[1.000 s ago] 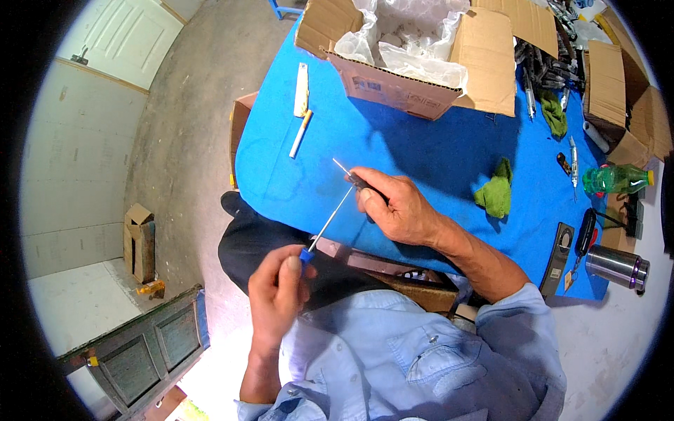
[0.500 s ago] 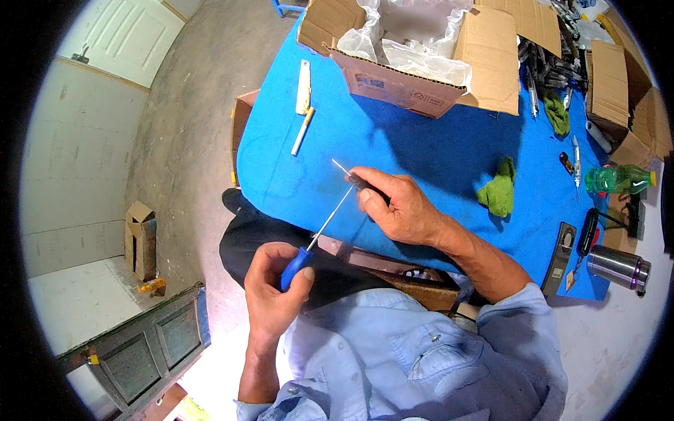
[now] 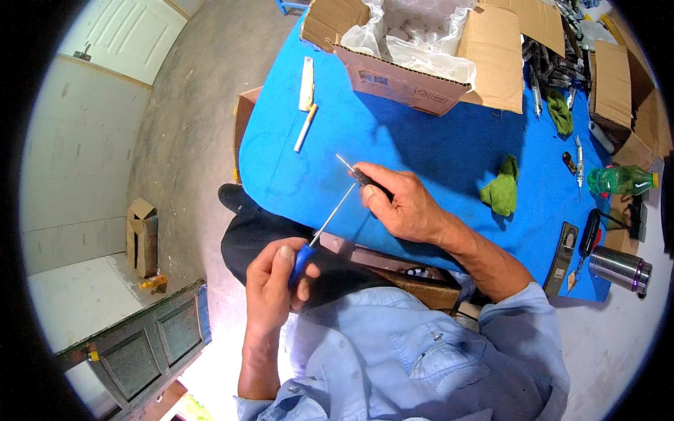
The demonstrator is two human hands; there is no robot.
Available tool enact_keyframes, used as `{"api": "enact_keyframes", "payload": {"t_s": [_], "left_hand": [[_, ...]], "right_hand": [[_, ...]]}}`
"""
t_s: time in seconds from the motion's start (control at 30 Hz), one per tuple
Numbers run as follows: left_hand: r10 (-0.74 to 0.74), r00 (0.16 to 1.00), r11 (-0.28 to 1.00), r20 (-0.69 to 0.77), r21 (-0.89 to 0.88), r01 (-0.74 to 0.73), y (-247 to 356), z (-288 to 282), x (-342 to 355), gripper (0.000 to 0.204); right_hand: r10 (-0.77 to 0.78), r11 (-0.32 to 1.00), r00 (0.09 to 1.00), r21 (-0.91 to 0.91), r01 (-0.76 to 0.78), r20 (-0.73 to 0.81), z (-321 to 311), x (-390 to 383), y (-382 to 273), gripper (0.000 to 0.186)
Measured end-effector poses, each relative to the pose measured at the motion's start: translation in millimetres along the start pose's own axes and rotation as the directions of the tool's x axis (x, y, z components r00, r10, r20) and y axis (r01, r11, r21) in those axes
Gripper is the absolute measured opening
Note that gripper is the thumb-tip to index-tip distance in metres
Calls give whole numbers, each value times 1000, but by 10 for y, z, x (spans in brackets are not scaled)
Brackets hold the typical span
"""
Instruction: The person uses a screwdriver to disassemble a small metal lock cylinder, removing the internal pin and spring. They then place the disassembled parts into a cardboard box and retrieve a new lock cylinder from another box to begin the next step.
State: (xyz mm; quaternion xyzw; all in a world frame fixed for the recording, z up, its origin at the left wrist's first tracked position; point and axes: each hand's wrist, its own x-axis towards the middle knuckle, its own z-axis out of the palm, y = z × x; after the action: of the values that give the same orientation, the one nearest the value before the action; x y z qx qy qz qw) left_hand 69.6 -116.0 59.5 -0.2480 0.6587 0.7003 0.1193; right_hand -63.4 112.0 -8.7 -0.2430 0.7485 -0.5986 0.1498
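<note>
Blue-handled, the screwdriver (image 3: 301,264) pinched by the left grip (image 3: 269,283) appears to meet the dark part (image 3: 369,182) pinched in the right grip (image 3: 411,210) above the near edge of the surface (image 3: 274,165), likely for screw-turning; the next twist calls for steadiness.

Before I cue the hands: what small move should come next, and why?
Probably a slight turn of the blue-handled, metal-shafted screwdriver: the left hand grips it, and its far end appears to meet the slim black metal-tipped piece pinched in the right hand, though contact is too small to confirm.
</note>
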Motion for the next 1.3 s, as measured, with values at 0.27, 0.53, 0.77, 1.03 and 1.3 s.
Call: {"api": "enact_keyframes", "payload": {"t_s": [0.27,0.53,0.77,1.03,1.3], "left_hand": [[92,995,980,-45,179,-83,17,5,-43,30],[275,959,925,-65,290,-246,-133,24,-37,26],[278,959,926,-53,278,-254,-137,13,-27,26],[-80,994,992,77,-87,87,-1,-68,48,27],[200,978,947,-64,269,-176,-9,40,-28,30]], "right_hand": [[2,1000,1000,19,-2,-8,10,-1,-26,39],[24,999,1000,30,-24,1,-1,1,-15,38],[9,999,1000,33,-9,13,2,3,2,38],[2,999,1000,33,-2,9,5,4,-1,38],[12,999,1000,33,-12,3,-1,5,2,38]]}}
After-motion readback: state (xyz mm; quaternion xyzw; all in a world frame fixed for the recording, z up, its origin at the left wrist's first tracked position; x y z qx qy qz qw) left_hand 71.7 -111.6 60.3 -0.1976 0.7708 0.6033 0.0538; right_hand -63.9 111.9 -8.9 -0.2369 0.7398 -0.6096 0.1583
